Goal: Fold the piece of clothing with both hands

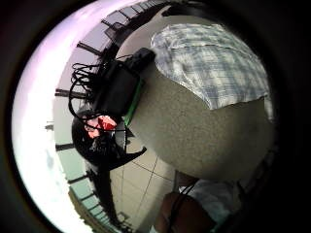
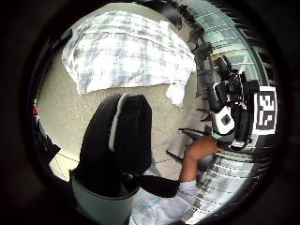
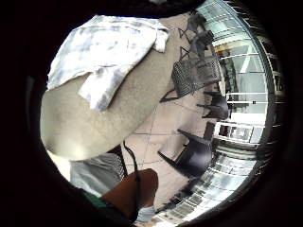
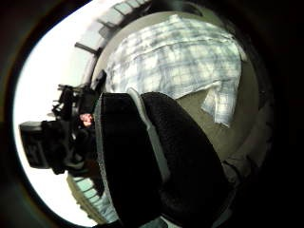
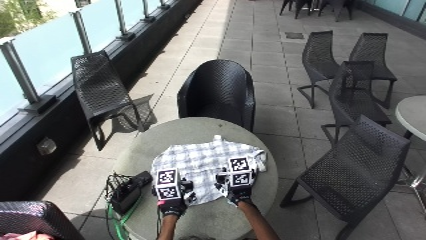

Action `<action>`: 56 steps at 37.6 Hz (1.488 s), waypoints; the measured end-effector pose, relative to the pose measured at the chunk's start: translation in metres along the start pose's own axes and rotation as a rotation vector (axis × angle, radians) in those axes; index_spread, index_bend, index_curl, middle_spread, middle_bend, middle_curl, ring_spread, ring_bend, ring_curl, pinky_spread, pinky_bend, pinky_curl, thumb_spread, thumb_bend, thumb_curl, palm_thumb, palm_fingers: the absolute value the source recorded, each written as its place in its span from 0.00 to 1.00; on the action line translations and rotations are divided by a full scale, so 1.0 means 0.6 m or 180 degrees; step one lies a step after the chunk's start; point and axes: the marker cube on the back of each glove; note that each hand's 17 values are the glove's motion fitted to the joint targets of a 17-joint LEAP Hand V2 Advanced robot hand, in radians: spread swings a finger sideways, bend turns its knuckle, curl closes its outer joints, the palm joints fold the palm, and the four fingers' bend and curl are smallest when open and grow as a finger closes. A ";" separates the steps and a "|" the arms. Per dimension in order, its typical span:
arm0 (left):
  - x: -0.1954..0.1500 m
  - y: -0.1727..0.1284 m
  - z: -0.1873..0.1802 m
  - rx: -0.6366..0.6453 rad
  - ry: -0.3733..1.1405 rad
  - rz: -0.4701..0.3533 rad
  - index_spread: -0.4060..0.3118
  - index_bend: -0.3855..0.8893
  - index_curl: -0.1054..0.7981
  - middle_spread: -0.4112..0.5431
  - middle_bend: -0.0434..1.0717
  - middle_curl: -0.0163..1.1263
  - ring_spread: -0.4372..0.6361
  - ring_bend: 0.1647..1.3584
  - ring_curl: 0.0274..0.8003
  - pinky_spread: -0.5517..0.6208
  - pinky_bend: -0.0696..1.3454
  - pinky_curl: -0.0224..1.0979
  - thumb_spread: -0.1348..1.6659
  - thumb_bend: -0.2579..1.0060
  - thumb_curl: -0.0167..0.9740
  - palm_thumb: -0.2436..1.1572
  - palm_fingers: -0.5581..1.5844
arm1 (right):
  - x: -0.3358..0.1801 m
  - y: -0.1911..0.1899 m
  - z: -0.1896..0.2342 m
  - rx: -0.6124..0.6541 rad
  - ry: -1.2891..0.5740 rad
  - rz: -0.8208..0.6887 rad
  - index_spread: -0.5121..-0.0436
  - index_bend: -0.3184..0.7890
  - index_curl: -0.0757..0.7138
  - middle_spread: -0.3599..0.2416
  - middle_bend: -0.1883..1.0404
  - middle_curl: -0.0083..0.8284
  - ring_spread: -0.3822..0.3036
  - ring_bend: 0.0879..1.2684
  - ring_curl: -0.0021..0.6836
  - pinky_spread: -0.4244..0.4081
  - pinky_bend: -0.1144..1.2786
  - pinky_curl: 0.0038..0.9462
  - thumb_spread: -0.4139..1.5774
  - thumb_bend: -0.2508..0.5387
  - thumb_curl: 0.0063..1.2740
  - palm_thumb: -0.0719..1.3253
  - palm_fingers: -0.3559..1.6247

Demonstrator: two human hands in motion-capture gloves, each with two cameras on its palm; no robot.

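A white-and-grey checked shirt (image 5: 208,167) lies spread on a round grey table (image 5: 143,150), roughly centred, w/ its near hem toward the person. Both gloved hands sit over that near hem: left hand (image 5: 171,199) at the hem's left part, right hand (image 5: 238,189) at its right part, close together.

Left hand: can't tell if fingers are curled or flat; the outside view shows only its back. The palm views show the shirt (image 2: 126,54) lying flat and apart from the palm, w/ only a thumb in front, so prob. nothing pinched, but not certain. Right hand: same, can't tell; the shirt (image 4: 180,61) lies beyond its thumb.

A black box w/ cables (image 5: 128,192) sits at the table edge, left of the shirt, near the left hand.

Risks, as judgement:
- A loose sleeve or corner (image 3: 105,86) sticks out past the hem; folding over it would trap a lump.
- Hands so close together leave the outer corners unsupported, so the hem may sag and fold crooked.
- Left elbow could snag the cables.
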 end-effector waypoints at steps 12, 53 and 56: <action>0.008 -0.002 -0.002 -0.0003 0.0005 0.0029 0.41 0.42 0.26 0.42 0.21 0.15 0.64 0.29 0.19 0.82 0.24 0.15 0.60 0.24 0.11 0.27 0.34 | 0.011 0.002 -0.007 0.0060 -0.0066 0.0018 0.24 0.43 0.27 0.47 0.31 0.18 0.76 0.13 0.15 0.83 0.37 0.19 0.69 0.39 0.05 0.17 0.24; 0.022 -0.038 0.108 -0.0765 -0.0168 0.0100 0.42 0.38 0.33 0.53 0.20 0.26 0.73 0.42 0.31 0.86 0.38 0.31 0.65 0.19 0.27 0.33 0.25 | 0.075 0.009 0.102 -0.1135 0.0265 -0.0149 0.19 0.38 0.37 0.54 0.31 0.35 0.82 0.19 0.31 0.87 0.44 0.33 0.72 0.30 0.17 0.21 0.17; 0.021 -0.034 0.115 -0.0895 -0.0137 0.0089 0.43 0.39 0.33 0.54 0.20 0.27 0.73 0.42 0.31 0.85 0.39 0.31 0.66 0.20 0.28 0.34 0.25 | 0.068 0.009 0.119 -0.1358 0.0010 -0.0348 0.20 0.38 0.36 0.55 0.31 0.36 0.83 0.19 0.32 0.86 0.46 0.35 0.72 0.33 0.18 0.25 0.17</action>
